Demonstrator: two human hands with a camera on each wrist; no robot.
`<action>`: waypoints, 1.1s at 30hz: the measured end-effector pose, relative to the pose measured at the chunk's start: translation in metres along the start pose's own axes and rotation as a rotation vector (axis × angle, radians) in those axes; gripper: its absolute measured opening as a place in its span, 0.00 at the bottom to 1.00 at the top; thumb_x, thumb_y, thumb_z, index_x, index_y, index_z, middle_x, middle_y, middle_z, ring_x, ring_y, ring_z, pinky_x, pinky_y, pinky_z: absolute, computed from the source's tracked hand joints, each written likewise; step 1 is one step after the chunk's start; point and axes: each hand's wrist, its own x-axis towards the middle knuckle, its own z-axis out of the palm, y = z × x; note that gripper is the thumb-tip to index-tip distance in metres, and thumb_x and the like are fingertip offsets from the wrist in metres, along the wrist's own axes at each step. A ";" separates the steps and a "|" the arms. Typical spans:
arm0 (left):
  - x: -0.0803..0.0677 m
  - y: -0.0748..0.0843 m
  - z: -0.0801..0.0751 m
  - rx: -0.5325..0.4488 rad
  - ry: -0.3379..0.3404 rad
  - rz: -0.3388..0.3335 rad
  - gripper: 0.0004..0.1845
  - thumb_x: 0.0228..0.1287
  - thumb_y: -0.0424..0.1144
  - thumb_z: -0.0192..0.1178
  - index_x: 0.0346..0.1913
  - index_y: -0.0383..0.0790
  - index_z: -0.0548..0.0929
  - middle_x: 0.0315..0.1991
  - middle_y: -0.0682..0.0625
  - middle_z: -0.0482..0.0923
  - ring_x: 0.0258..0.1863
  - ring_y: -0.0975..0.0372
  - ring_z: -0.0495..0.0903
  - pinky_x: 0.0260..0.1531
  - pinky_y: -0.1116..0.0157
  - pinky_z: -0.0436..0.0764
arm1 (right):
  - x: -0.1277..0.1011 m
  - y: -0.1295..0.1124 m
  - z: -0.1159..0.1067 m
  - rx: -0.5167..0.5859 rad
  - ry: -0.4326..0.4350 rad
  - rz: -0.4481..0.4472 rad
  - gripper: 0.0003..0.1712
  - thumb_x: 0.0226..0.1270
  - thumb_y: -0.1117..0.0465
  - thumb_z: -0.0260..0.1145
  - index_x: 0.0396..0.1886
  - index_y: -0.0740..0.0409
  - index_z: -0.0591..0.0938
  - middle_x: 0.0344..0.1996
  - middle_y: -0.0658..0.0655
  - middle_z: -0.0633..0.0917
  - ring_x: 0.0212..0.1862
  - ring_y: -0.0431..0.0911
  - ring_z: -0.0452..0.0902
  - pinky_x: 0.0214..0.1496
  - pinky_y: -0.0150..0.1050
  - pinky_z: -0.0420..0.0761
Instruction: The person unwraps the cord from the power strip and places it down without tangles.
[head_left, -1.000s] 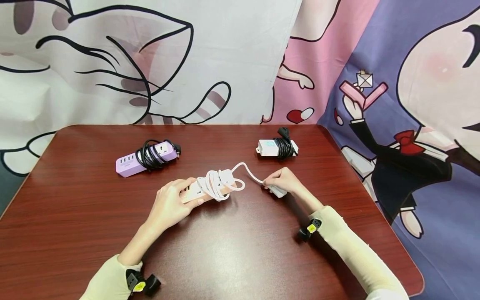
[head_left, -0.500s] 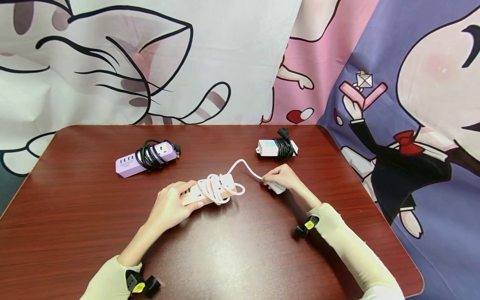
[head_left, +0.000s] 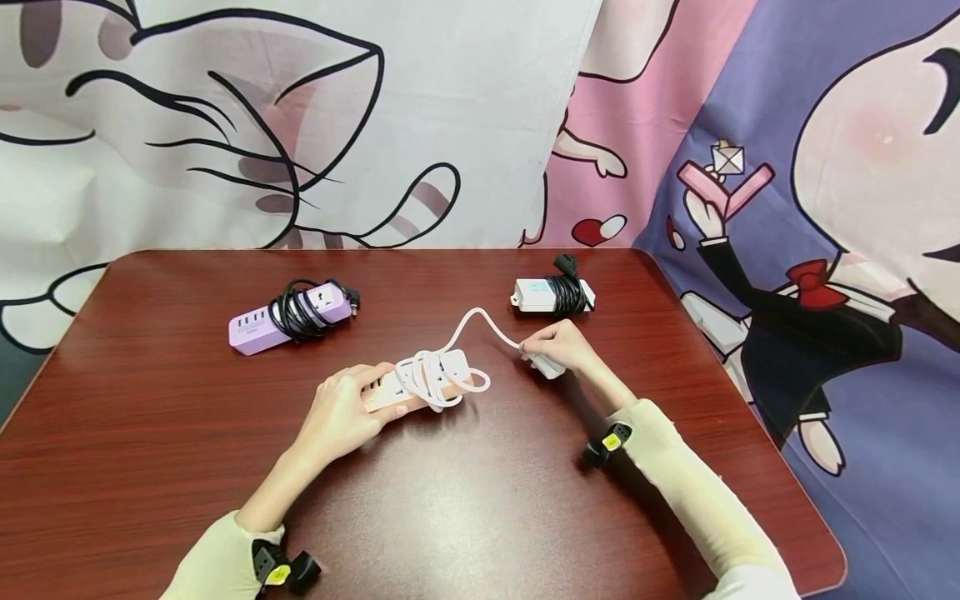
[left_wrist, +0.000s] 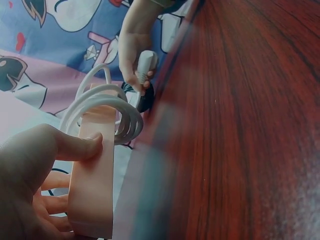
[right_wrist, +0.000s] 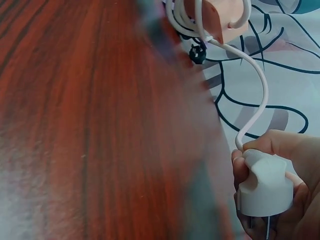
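My left hand (head_left: 347, 410) grips the near-left end of a power strip (head_left: 386, 392) with a white socket face and peach-coloured sides. In the left wrist view the thumb presses along the peach side of the strip (left_wrist: 92, 195). Several loops of white cord (head_left: 429, 377) are wound round its right half. From there a loose length arches over to a white plug (head_left: 546, 365), which my right hand (head_left: 564, 343) pinches near the cord end. Metal prongs stick out of the plug (right_wrist: 265, 192) in the right wrist view.
Farther back on the left of the brown table (head_left: 450, 517) lies a purple power strip (head_left: 258, 329) wrapped in black cord. A white power strip (head_left: 534, 295) with black cord lies at the back right. A printed curtain (head_left: 480, 125) hangs behind the table.
My right hand has moved slightly away and leftward with the plug, and the loose cord arches higher. The left hand stays on the strip; its wound cord has shifted a little.
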 end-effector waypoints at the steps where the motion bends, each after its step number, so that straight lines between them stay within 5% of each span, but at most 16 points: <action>1: 0.000 0.000 0.000 0.000 0.000 0.001 0.28 0.44 0.43 0.75 0.51 0.37 0.83 0.43 0.42 0.85 0.39 0.52 0.82 0.35 0.54 0.76 | 0.001 -0.001 0.000 -0.005 0.003 -0.007 0.13 0.56 0.64 0.68 0.35 0.72 0.87 0.21 0.56 0.88 0.18 0.36 0.78 0.23 0.30 0.78; 8: 0.000 0.000 0.000 -0.007 -0.001 0.006 0.27 0.44 0.43 0.75 0.50 0.38 0.84 0.42 0.43 0.85 0.38 0.54 0.82 0.35 0.55 0.76 | 0.001 -0.010 -0.002 -0.007 0.039 -0.019 0.13 0.57 0.64 0.68 0.36 0.71 0.87 0.19 0.50 0.87 0.19 0.34 0.77 0.23 0.29 0.77; 17: 0.000 -0.001 0.001 -0.013 -0.002 0.011 0.26 0.44 0.43 0.75 0.49 0.38 0.84 0.42 0.44 0.86 0.38 0.54 0.82 0.35 0.55 0.76 | 0.001 -0.018 -0.002 0.047 0.055 -0.047 0.15 0.59 0.64 0.67 0.38 0.75 0.85 0.30 0.71 0.86 0.20 0.37 0.80 0.23 0.30 0.78; 33: 0.000 0.000 0.002 -0.008 -0.009 -0.008 0.28 0.43 0.44 0.75 0.50 0.37 0.84 0.43 0.41 0.85 0.40 0.51 0.82 0.36 0.54 0.76 | -0.001 -0.031 0.001 -0.002 0.189 -0.161 0.11 0.56 0.63 0.69 0.34 0.67 0.88 0.22 0.53 0.88 0.22 0.32 0.79 0.27 0.27 0.77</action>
